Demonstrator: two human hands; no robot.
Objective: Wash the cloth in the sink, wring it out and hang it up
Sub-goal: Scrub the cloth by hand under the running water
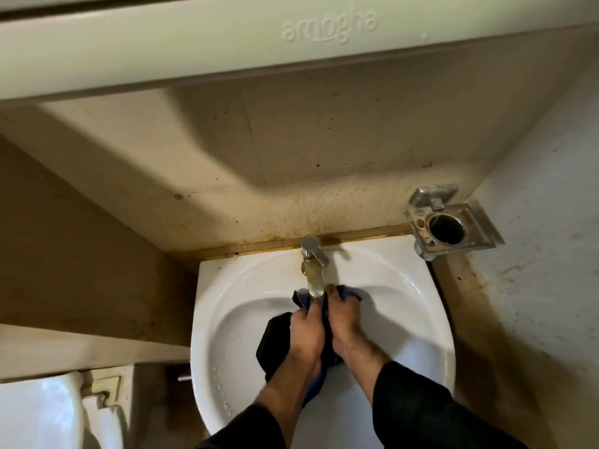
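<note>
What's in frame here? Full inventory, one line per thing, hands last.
cloth: 1, dark blue-black, bunched over the basin under the spout, held in both hands
sink: 1, white, bottom centre against the wall
tap: 1, chrome and tarnished, back rim of the sink, spout over the cloth
wall holder: 1, clear with metal ring, on the wall right of the tap, nothing in it
cabinet: 1, off-white with embossed lettering, above the sink
toilet tank: 1, white, bottom left corner
left hand: 1, grips the cloth, dark sleeve
right hand: 1, grips the cloth beside the left hand, dark sleeve
</note>
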